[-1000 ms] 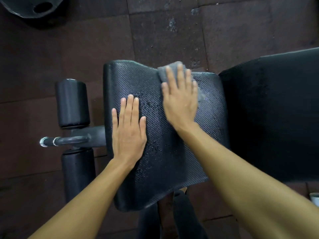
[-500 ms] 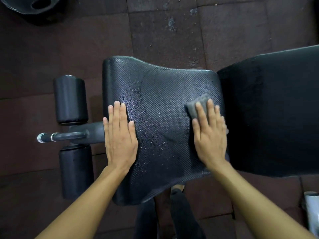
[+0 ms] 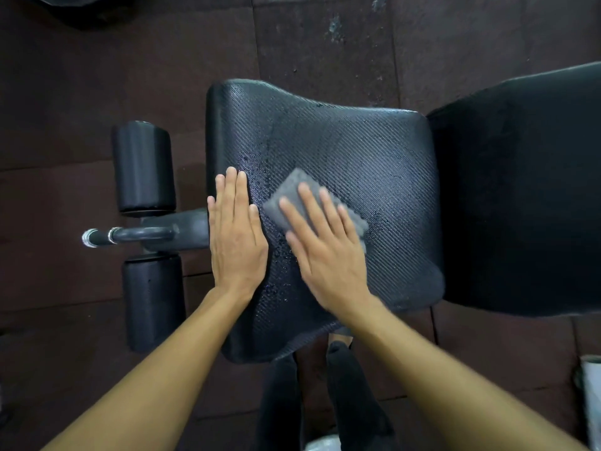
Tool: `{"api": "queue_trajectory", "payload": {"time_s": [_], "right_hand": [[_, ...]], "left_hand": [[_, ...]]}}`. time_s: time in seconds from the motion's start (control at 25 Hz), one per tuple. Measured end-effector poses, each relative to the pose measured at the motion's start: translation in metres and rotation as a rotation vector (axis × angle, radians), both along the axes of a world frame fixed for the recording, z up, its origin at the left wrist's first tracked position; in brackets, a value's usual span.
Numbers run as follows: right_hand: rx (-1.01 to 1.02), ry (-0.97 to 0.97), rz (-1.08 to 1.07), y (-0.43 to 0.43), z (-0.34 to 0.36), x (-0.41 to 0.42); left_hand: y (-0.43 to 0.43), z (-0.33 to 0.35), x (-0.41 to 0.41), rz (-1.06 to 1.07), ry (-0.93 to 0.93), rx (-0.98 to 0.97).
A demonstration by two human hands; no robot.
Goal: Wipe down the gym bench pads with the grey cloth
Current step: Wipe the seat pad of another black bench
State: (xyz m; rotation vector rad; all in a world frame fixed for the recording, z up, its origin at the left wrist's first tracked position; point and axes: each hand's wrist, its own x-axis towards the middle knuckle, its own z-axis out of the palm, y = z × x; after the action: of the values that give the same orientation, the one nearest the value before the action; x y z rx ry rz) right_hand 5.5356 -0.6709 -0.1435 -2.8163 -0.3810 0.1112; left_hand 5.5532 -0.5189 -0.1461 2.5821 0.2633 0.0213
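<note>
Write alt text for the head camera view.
Right hand presses a grey cloth flat on a wet, textured black seat pad; left hand rests flat beside it. Two foam rollers sit left, the back pad right.

We see a grey cloth on a black seat pad with a fine diagonal weave pattern and glossy wet speckles. The back pad is plain matte black, the foam rollers black, the floor tiles dark reddish-brown with pale flecks.
</note>
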Motion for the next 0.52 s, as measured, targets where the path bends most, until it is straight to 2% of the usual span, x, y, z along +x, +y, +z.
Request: {"api": "queue_trajectory", "payload": {"time_s": [0.08, 0.16, 0.28, 0.4, 0.52], "right_hand": [[-0.025, -0.007, 0.07, -0.034, 0.002, -0.043], [-0.063, -0.01, 0.052, -0.075, -0.003, -0.052], [-0.093, 0.045, -0.197, -0.113, -0.01, -0.008], [-0.056, 0.066, -0.413, -0.09, -0.01, 0.054], [-0.021, 0.029, -0.311, -0.032, -0.01, 0.056]], "left_hand": [[-0.001, 0.0, 0.0, -0.001, -0.005, 0.016], [-0.002, 0.0, 0.0, 0.007, -0.001, 0.027], [-0.002, 0.0, -0.001, 0.006, -0.002, 0.04], [-0.003, -0.002, -0.001, 0.0, -0.023, 0.07], [-0.002, -0.004, 0.0, 0.001, -0.025, 0.051]]}}
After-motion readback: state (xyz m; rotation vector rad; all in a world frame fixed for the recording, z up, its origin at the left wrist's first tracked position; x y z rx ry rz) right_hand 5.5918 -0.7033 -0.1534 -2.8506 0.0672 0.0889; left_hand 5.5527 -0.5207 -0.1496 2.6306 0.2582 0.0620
